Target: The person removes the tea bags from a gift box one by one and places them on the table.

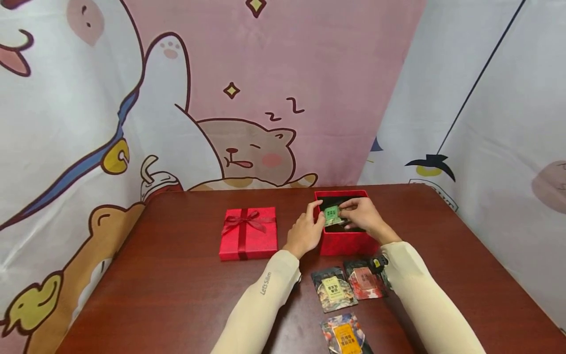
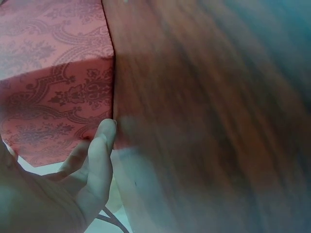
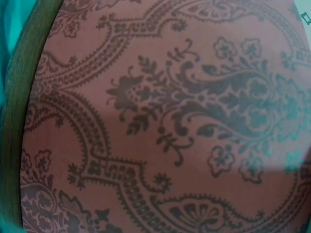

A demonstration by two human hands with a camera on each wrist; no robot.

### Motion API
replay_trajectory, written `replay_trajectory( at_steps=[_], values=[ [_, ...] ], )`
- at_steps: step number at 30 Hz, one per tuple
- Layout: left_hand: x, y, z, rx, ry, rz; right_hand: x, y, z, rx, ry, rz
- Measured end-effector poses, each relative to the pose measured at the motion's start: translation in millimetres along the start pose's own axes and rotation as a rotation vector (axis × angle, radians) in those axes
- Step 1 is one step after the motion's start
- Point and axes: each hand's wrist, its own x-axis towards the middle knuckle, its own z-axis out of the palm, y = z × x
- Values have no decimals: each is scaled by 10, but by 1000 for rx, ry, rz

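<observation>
A red gift box [image 1: 349,244] with a dark inside stands open at the table's far right-centre. My right hand [image 1: 364,215] reaches over its opening and pinches a small green-labelled packet [image 1: 331,215] by the right edge. At the box's left wall my left hand [image 1: 306,231] grips the rim, its thumb close to the packet. In the left wrist view, the left hand [image 2: 80,187] has its fingers against the patterned box side [image 2: 63,97]. The right wrist view is filled by the box's patterned wall [image 3: 194,107]; no hand shows there.
A red lid [image 1: 249,241] with a ribbon bow lies left of the box. Nearer me are a yellow-labelled packet [image 1: 333,290], a red-labelled packet [image 1: 364,281] partly behind the right wrist, and an orange-labelled packet [image 1: 346,336] at the frame's bottom. A cartoon-print curtain [image 1: 336,98] hangs behind the table.
</observation>
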Motion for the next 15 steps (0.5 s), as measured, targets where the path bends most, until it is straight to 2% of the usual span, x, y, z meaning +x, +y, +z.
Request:
replay_trajectory(
  at_steps=[6, 15],
  values=[
    [11, 15, 11, 3, 1, 6, -18, -2, -39, 20, -3, -2],
    [-9, 8, 4, 3, 3, -7, -25, -30, -56, -4, -8, 1]
  ],
)
